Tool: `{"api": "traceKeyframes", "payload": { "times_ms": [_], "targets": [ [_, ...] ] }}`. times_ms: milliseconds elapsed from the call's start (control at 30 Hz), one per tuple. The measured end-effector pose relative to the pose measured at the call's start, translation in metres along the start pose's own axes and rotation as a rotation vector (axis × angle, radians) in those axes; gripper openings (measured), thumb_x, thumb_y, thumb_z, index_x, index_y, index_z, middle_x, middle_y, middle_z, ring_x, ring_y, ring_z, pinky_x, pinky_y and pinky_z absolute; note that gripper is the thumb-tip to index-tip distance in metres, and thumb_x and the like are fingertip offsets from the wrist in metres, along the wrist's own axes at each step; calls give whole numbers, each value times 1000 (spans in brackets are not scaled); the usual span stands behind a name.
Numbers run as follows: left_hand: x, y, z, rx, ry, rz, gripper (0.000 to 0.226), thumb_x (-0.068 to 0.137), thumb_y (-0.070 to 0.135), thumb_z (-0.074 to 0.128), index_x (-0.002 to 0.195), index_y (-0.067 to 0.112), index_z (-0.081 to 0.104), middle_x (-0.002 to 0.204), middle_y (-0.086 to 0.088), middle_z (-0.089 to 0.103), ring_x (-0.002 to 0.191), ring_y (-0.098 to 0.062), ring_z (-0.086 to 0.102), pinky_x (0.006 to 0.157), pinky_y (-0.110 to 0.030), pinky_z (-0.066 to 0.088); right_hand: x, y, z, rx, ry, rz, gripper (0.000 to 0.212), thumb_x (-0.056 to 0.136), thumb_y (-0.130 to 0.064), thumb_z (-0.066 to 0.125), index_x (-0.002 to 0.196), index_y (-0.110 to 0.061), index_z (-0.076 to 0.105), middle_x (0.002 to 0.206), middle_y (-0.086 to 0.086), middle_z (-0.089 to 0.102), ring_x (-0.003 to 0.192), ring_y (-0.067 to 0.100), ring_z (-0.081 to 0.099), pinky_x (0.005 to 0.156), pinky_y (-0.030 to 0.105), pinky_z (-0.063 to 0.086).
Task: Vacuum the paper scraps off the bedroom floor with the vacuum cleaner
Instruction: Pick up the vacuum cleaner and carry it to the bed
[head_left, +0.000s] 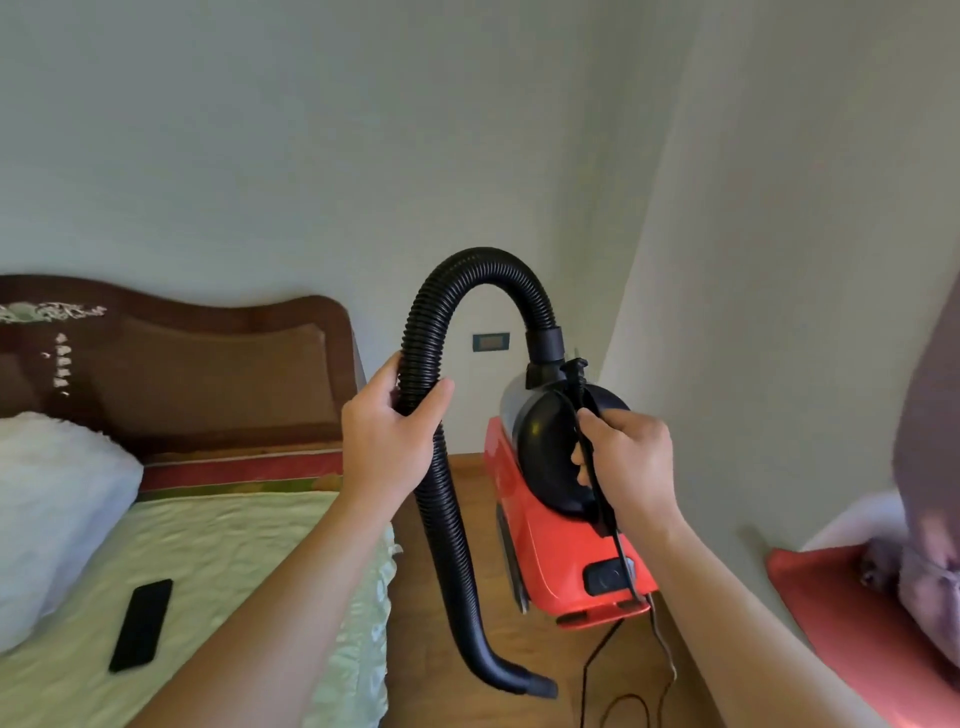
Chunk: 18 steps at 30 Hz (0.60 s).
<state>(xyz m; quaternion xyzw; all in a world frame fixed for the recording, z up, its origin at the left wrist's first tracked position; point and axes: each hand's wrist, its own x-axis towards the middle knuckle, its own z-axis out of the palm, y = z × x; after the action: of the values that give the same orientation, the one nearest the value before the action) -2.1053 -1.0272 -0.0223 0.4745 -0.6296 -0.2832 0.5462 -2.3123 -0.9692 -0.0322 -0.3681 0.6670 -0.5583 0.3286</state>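
A red and black vacuum cleaner (563, 551) hangs in the air above the wooden floor (431, 649), held up by its black handle. My right hand (626, 462) is shut on that handle together with a black power cord (605, 514) that trails down to the floor. A ribbed black hose (457, 519) arches up from the vacuum's top and drops to a curved nozzle (519, 680) near the floor. My left hand (397, 436) grips the hose on its descending side. No paper scraps are visible.
A bed (218, 571) with a pale cover, a white pillow (57, 499), a black phone (141, 625) and a wooden headboard (208, 374) fills the left. A wall socket (491, 342) sits behind the hose. Red and purple bedding (883, 597) lies at the right.
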Motion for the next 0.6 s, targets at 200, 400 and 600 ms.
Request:
{"api": "traceKeyframes", "payload": {
  "times_ms": [200,400,600],
  "targets": [
    [57,-28,16,-7,19,-37,22,92,21,71,76,13,58,59,-2,52,50,-8,46,50,-18,38,64,-5,31,-12,-42,20,35,98,-12,59,65,-4,64,52,5,55,42,18,47,45,29,40],
    [124,-71,25,-18,42,-70,27,91,22,71,71,19,55,54,7,51,49,-7,47,49,-15,36,130,-3,79,-37,-44,44,36,99,-13,59,63,-8,63,52,5,55,44,20,48,46,29,41],
    [188,-100,27,-29,64,-97,27,92,20,71,71,17,54,54,6,52,49,-5,48,49,-13,37,188,-10,126,-83,-38,40,35,98,-13,58,68,5,63,52,6,56,42,18,48,44,28,42]
  ]
}}
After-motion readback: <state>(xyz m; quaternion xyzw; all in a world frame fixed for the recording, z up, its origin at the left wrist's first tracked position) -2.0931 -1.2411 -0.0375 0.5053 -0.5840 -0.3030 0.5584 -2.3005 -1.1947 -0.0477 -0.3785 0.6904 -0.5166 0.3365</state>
